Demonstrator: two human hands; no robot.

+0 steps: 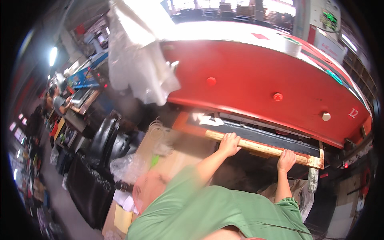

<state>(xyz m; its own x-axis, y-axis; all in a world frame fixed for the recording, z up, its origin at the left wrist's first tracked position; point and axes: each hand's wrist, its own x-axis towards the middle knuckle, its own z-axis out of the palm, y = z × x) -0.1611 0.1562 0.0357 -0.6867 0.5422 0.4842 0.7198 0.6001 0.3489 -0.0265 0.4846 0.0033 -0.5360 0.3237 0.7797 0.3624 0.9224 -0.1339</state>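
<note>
Wood, a long pale rail [260,148], and two bare fists on it! The left hand [229,145] is closed over it, fingers curled across the top, and the right hand [287,161] matches it farther along; what the fingertips do underneath, I can't tell from where I'm standing. That rail makes up the near long edge of a wooden frame with a dark panel [276,140] set in it, and the frame sits low, just under the bottom edge of the big red machine housing [240,76].

Now look at the line of it: the long axis runs left to right across the person's front, both forearms meeting it crosswise, and the panel lies straight beyond the grip, on the machine side. Right hand's the closer one to its corner, near the frame's right end; left hand sits well in from the left corner, a good bare stretch of rail between the two.

Over by the frame's left corner, a light-brown tabletop [176,168] reaches in beside the left forearm, and clear plastic sheeting [140,76] hangs at the housing's left edge.
</note>
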